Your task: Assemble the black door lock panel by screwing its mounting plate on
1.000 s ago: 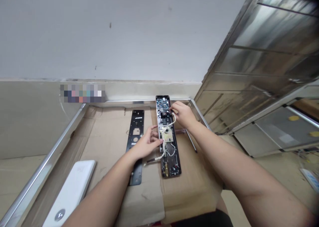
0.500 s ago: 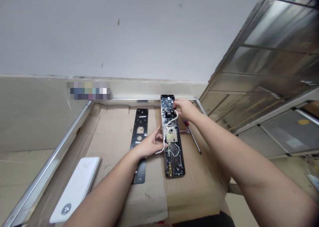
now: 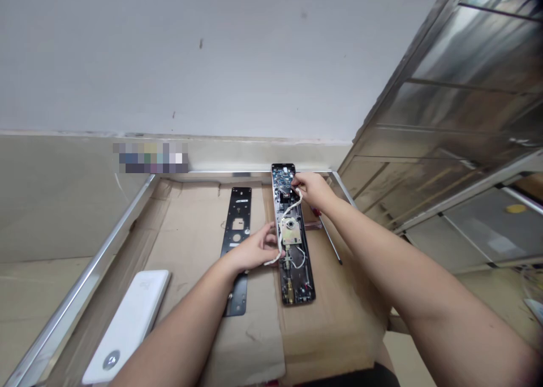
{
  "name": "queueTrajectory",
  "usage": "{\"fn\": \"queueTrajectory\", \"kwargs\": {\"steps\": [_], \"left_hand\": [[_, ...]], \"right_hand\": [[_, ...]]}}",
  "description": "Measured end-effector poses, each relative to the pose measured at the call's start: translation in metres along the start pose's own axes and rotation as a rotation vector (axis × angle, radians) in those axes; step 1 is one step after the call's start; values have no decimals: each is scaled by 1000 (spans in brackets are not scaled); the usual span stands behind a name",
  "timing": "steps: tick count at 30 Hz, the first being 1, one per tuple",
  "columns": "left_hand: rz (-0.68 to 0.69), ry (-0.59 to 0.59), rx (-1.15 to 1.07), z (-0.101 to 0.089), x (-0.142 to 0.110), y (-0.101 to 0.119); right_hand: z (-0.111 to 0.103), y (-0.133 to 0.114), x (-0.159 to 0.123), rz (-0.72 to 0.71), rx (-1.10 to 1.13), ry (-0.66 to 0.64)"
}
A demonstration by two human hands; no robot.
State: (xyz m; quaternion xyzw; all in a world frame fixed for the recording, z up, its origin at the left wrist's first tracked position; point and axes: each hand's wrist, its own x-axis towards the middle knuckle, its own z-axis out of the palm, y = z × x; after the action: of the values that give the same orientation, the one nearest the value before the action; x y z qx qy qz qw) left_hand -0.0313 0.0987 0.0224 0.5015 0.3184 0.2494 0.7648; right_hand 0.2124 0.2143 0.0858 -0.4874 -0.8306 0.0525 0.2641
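Observation:
An opened door lock panel [image 3: 297, 288], long and black, lies face-up with its inside showing: a blue circuit board [image 3: 283, 177] at the far end and a metal lock plate [image 3: 291, 231] mid-way. A white wrapped cable [image 3: 292, 210] runs over it. With fingers closed, my right hand [image 3: 316, 190] pinches the cable's upper end beside the board; the fingertips partly hide the connector. My left hand [image 3: 254, 250] grips the panel's left edge, its thumb over the side near the cable's lower end. Left of the panel, a flat black mounting plate [image 3: 240, 305] is partly covered by my left hand.
Cardboard [image 3: 190, 234] covers the metal-framed table. A white oblong device [image 3: 131, 319] with a round button sits at the left. A screwdriver [image 3: 331, 240] with a red handle lies right of the panel. A wall [image 3: 233, 64] rises behind the table.
Both hands keep nearly the same places on the panel and cable. My right fingertips have shifted slightly left toward the circuit board; the whole view has moved a little.

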Motion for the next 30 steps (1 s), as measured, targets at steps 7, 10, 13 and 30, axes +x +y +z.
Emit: {"fn": "queueTrajectory", "kwargs": {"steps": [7, 10, 13, 30], "left_hand": [[6, -51, -14, -3, 0, -1], [-4, -59, -25, -4, 0, -3], [0, -66, -24, -4, 0, -2], [-11, -62, -18, -4, -1, -1]], "right_hand": [[3, 1, -1, 33, 69, 26], [0, 3, 5, 33, 72, -30], [-4, 2, 11, 29, 59, -81], [-5, 6, 10, 7, 43, -97]]}}
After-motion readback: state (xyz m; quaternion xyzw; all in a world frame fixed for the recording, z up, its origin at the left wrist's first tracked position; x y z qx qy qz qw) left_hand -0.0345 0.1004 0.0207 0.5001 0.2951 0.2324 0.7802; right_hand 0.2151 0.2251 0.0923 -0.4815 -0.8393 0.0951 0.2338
